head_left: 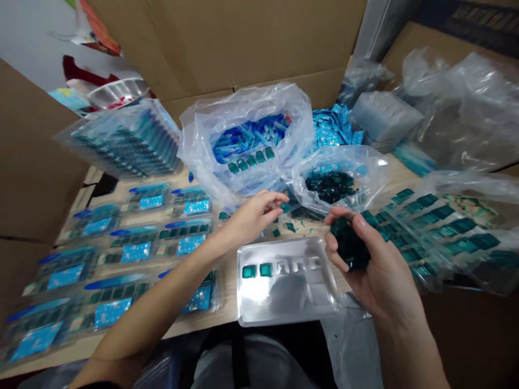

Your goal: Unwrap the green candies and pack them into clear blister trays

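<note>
My right hand (371, 259) is curled around a clump of dark green square pieces (348, 244), right of a clear plastic tray (284, 308). Two green squares (257, 270) sit in the left pockets of the tray's row; the other pockets there hold nothing. My left hand (259, 216) hovers past the tray's far edge, thumb and fingers curved together at a small green piece (286, 207). Loose green pieces and crumbs (290, 227) lie on the table just below these fingertips. Behind my hands, an open plastic bag (375, 167) holds many dark green pieces (330, 186).
Filled clear packs (135, 251) with blue pens and blue packets cover the left side. A big bag (194, 129) of blue pens (251, 135) stands at the back, a tray with green squares (251, 159) on it. Stacked packs (130, 140) stand back left; more green-filled trays (441, 221) lie right.
</note>
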Demonstrator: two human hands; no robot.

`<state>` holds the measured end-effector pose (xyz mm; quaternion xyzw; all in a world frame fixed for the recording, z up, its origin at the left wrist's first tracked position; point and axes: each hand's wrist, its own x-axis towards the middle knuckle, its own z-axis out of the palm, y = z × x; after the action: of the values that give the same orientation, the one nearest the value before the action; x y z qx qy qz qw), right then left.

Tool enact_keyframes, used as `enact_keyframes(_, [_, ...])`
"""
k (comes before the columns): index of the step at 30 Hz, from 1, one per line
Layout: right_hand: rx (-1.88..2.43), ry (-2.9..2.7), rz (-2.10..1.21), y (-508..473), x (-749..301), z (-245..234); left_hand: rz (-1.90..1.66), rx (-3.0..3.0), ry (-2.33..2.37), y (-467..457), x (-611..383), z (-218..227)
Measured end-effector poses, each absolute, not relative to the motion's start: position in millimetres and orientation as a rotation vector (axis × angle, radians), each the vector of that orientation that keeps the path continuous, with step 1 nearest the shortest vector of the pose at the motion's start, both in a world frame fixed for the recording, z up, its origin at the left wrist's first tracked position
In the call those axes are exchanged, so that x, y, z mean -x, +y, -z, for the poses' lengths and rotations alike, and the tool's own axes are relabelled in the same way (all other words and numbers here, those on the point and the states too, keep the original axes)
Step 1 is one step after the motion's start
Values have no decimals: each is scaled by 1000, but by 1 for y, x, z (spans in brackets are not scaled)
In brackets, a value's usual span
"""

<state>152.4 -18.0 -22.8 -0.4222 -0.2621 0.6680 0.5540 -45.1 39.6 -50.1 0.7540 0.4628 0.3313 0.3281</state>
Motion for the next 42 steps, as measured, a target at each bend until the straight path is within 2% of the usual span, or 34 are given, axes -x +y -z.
enact_keyframes(4, [1108, -915, -1548, -22, -153, 28, -944, -2030, 1148, 35, 35, 43])
enact_keyframes(7, [1162, -1265, -1374, -24, -147, 26, -975, -2062, 986, 10, 33, 22])
enact_keyframes(10, [1114, -1491, -1200, -24, -141, 20, -922, -2100, 949, -8, 37, 8])
enact_keyframes(14, [1004, -1615, -1185, -26, -139, 17, -926, -2177, 952, -14, 41, 5])
enact_keyframes(20, [991, -1432, -1422, -35, -139, 14, -1089, -2019, 916, -17, 44, 9])
enact_keyframes(27, [1002, -1352, -1230, -41, -133, 16, -1106, -1758, 939, -26, 44, 4])
enact_keyframes(34, [829, -1133, -1657, -41, -133, 17, -1020, -1210, 787, -21, 44, 5])
enact_keyframes(42, [854, -974, -1684, -42, -130, 23, -1100, -1601, 911, -35, 35, 0])
